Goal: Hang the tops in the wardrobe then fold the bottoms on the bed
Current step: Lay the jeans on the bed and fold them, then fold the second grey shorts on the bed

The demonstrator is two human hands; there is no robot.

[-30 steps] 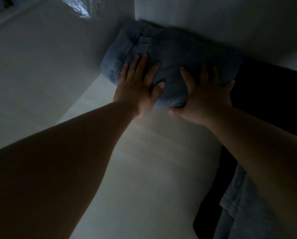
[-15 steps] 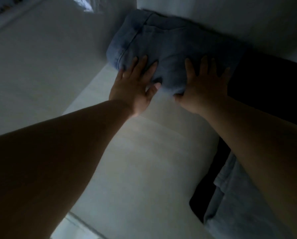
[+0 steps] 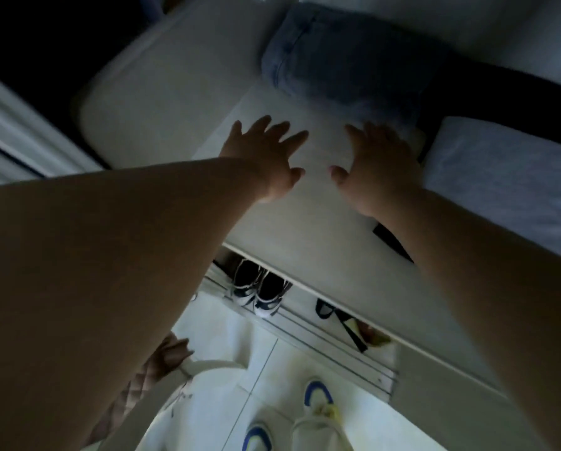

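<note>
Folded blue jeans lie at the back of a white wardrobe shelf, against the rear wall. My left hand hovers over the shelf in front of the jeans, fingers spread, holding nothing. My right hand is beside it, also with spread fingers and nothing in it. Neither hand touches the jeans. To the right of the jeans lies a dark folded garment with a light grey folded garment in front of it.
Under the shelf stand black-and-white sneakers and a dark strap on the wardrobe floor. A white side panel bounds the shelf on the left. My feet in blue-trimmed slippers stand on a white tiled floor.
Both hands have come off the folded jeans and pulled back toward me. The view has dropped, so the shelf's front edge, the shoes and the floor now show.
</note>
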